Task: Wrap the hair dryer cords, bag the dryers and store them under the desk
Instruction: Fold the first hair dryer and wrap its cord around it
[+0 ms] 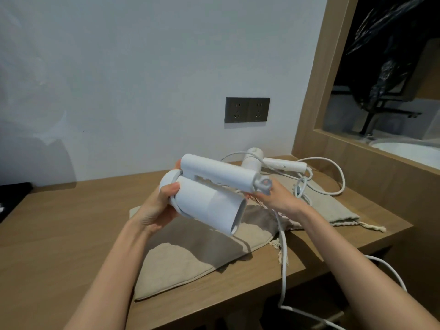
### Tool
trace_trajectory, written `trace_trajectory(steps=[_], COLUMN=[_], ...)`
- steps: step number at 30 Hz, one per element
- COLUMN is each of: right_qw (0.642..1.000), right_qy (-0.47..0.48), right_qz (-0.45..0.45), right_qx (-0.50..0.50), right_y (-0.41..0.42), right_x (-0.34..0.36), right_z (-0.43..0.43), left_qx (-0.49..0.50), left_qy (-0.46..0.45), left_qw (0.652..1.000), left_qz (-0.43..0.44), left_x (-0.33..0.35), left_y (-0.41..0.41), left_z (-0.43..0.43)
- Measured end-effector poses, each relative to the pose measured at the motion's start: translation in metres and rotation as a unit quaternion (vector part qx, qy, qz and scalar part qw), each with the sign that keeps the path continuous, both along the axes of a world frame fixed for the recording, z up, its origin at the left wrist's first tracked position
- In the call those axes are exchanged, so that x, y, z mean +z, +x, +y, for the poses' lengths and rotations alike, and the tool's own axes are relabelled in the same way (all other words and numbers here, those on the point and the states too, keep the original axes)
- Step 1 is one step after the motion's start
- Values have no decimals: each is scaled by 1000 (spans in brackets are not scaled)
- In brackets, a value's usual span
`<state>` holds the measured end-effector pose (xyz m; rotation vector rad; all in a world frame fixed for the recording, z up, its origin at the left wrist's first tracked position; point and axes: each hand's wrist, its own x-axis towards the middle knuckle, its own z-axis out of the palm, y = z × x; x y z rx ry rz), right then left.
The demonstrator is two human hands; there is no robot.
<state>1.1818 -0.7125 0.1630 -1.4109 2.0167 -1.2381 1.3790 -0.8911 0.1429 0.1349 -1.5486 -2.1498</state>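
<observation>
A person holds a white folded hair dryer in the air above the middle of a wooden desk, its handle tucked along the top of the barrel and its nozzle pointing toward the front edge. The left hand grips the rear end of the barrel, fingers curled beneath and thumb pressed on the side. What looks like a turn of white cord rings the barrel just beside that thumb. The right hand curls its fingers around the handle's end, where the cord leaves the dryer. The cord drops past the front edge of the tabletop and loops below it.

A beige drawstring bag lies flat near the front edge, under the held dryer. A second hair dryer rests at the back edge near the wall, its handle unfolded to the right and its loose cord coiled toward the right corner. It lies on another beige bag, whose drawstring reaches that corner.

A dark double socket panel sits on the white wall above the back edge. A wood-framed glass partition stands at the right, with a white basin behind it. A black object lies at the left edge.
</observation>
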Motion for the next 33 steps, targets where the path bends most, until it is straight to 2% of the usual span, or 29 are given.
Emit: trace_trajectory(steps=[5, 11, 17, 23, 30, 33], right_qw=[999, 999, 996, 991, 972, 966], right_qy=[42, 34, 17, -4, 63, 45], right_qz=[3, 41, 77, 132, 225, 254], right_qx=[12, 1, -32, -24, 8, -2], right_y=[1, 14, 23, 32, 30, 32], right_x=[19, 29, 46, 59, 78, 82], right_z=[-3, -5, -5, -6, 0, 1], left_qx=[-34, -18, 58, 103, 116, 134], left_qy=[-90, -182, -218, -226, -261, -287], left_qw=[994, 977, 971, 966, 957, 948], left_qz=[-49, -109, -80, -63, -48, -40], left_x=[-2, 0, 7, 15, 17, 15], left_y=[1, -3, -3, 1, 4, 1], left_z=[6, 16, 26, 26, 27, 32])
